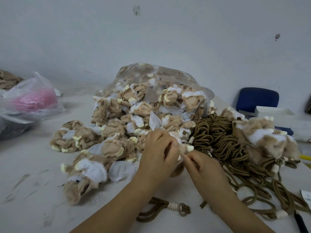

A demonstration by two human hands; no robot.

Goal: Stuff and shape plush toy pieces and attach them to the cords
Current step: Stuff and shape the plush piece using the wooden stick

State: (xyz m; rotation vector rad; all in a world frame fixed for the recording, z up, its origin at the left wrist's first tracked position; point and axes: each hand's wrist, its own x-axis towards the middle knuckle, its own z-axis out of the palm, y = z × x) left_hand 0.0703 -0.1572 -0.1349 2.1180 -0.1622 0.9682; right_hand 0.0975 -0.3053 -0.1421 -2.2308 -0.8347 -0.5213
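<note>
My left hand (159,152) and my right hand (204,167) meet over the table's middle, both pinching one small tan plush piece (184,148) with a cream tip. Most of that piece is hidden behind my fingers. A heap of unstuffed tan, white and cream plush pieces (117,132) spills out of a clear plastic bag (168,76) just beyond my hands. A tangle of brown cords (218,137) lies to the right of them. One brown cord with a cream binding (175,206) rests under my forearms.
Fluffier plush pieces on cords (267,140) are piled at the right. A clear bag holding something pink (32,98) sits at the far left. A blue chair back (257,98) and white boxes (272,113) stand behind the right side. The wall runs close behind the table.
</note>
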